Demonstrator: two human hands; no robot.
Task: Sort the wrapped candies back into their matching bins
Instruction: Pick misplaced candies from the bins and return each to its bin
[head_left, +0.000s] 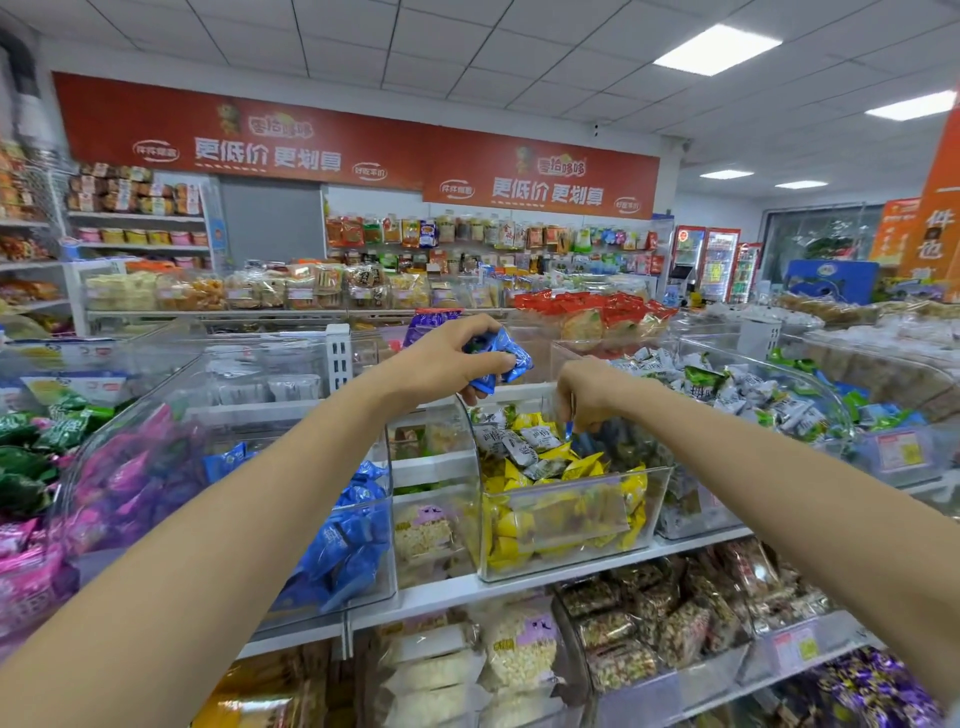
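Nearest, both bare forearms extend forward over the shelf front, the left from lower left, the right from lower right. The blue bin (384, 571), left of centre, holds blue-wrapped stock. The yellow bin (566, 569), just to its right, holds yellow candies with white and blue strays on top.

The right hand (584, 400) dips into the yellow bin with the wrist raised. Its fingers curl downward and pinch one blue candy (569, 431) by the wrapper edge. The left hand (441, 358) hovers palm down above that bin's rear left corner, fingers closed round a bunch of blue candies (498, 358).

Assessment: the pieces are light, and the foil wrappers look crinkly and slippery, easily spilled from a full hand. Each is best taken by the crimped end or across the body.

Beyond stand further bins and stocked shelves.
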